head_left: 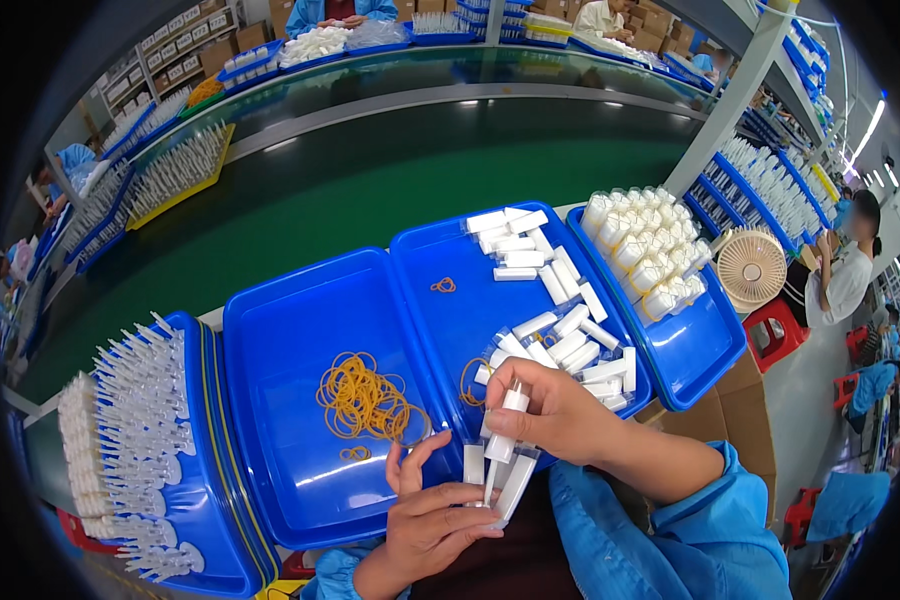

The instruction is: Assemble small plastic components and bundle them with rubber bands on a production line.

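My left hand [435, 525] is closed at the near edge of the blue trays, gripping a small bunch of white pieces in clear plastic [515, 485], with its index finger raised. Above it, my right hand [560, 415] pinches a white tube-like piece [507, 428] with a thin white stem pointing down to the bunch. A loose rubber band [470, 385] lies beside my right fingers. More white block-shaped pieces [575, 340] are scattered in the tray beyond that hand. Left of it, a heap of yellow rubber bands [362, 398] rests in another blue tray [280, 320].
At right, a blue tray [705, 350] holds banded bundles of white pieces [640, 240]. Stacked trays at left carry upright clear-stemmed pieces [135, 430]. Beyond runs a green conveyor belt [390, 170]. A metal post [735, 100], a round fan [752, 268] and a seated person [845, 275] are at right.
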### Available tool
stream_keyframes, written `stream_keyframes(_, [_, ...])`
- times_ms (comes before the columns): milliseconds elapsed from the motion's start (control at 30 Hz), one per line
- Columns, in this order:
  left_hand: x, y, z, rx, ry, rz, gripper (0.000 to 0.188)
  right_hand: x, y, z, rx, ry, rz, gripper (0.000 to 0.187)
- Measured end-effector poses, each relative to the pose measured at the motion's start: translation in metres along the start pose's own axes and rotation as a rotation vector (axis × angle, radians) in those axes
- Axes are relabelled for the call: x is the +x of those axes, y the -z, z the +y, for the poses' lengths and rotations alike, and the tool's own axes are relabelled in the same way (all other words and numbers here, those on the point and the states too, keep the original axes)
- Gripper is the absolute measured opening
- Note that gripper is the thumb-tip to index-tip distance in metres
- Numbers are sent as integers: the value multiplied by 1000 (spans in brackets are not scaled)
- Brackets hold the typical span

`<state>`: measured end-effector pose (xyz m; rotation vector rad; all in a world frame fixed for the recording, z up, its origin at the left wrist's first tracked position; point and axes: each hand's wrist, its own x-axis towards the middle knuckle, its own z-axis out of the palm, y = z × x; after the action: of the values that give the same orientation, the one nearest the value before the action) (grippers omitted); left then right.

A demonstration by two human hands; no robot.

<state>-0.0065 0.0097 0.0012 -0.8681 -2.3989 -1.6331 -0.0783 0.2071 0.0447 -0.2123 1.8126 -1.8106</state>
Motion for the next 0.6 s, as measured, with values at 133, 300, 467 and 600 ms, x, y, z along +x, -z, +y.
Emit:
stream_keyframes(133, [-1,0,0,-14,-16,-13,15,-2,3,3,115,5,-69,14])
stream_keyframes(300, [-1,1,0,-46,-40,-17,14,-6,-1,8,79,48,-27,18])
stream_keyframes(467, [-1,1,-1,-39,-38,-39,15,-17,-6,-7,-412,269,41,20])
stream_keyframes(600, [-3,3,1,-17,-55,-53,16,-16,-6,-11,-316,130,-41,20])
